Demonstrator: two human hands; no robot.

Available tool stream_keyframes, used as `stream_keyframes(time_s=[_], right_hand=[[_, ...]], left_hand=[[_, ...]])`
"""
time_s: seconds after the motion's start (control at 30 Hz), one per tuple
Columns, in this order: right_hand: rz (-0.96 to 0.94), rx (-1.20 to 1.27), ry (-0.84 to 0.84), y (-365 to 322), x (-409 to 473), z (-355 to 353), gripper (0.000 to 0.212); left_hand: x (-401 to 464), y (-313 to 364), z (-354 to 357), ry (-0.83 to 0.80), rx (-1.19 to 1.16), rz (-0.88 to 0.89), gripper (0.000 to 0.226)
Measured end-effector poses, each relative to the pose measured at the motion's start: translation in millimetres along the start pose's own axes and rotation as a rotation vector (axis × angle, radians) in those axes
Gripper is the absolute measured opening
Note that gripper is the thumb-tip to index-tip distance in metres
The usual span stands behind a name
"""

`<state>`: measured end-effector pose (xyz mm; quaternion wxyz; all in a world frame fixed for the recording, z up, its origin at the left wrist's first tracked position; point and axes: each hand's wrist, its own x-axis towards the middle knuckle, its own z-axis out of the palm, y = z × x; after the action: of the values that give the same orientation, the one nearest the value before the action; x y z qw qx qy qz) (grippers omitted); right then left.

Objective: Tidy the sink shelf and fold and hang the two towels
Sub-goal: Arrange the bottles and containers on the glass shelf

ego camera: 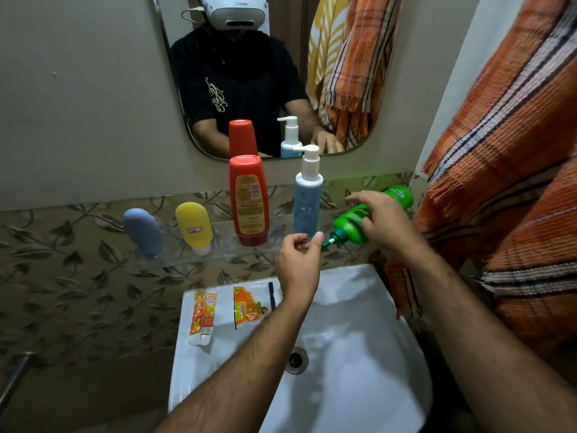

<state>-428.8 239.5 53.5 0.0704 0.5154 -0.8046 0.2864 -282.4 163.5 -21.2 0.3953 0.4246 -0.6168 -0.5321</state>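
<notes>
On the glass shelf stand a grey-blue tube, a yellow tube, a tall red bottle and a pale blue pump bottle. My right hand grips a green pump bottle, tipped sideways with its nozzle pointing left, at the shelf's right end. My left hand hovers just left of the nozzle, thumb and fingers loosely curled, holding nothing. An orange checked towel hangs bunched at the right.
The white sink lies below, with a toothpaste tube, an orange sachet and a dark thin object on its back rim. A mirror hangs above and reflects a second, yellow-patterned towel. A metal bar juts out at lower left.
</notes>
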Motion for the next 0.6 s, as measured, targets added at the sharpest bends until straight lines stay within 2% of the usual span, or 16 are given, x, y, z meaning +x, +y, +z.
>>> stream_keyframes(time_s=[0.17, 0.3, 0.47, 0.6], right_hand=[[0.027, -0.167, -0.161, 15, -15, 10, 0.074], [0.069, -0.254, -0.218, 18, -27, 16, 0.084], [0.054, -0.189, -0.033, 28, -32, 23, 0.089], [0.006, -0.062, 0.17, 38, -28, 17, 0.076]], left_hand=[[-2, 0, 5, -0.072, -0.07, -0.076, 0.023], [-5, 1, 11, -0.111, -0.279, -0.195, 0.029], [-14, 18, 10, -0.13, -0.396, -0.173, 0.017], [-20, 51, 8, -0.162, -0.508, -0.09, 0.02]])
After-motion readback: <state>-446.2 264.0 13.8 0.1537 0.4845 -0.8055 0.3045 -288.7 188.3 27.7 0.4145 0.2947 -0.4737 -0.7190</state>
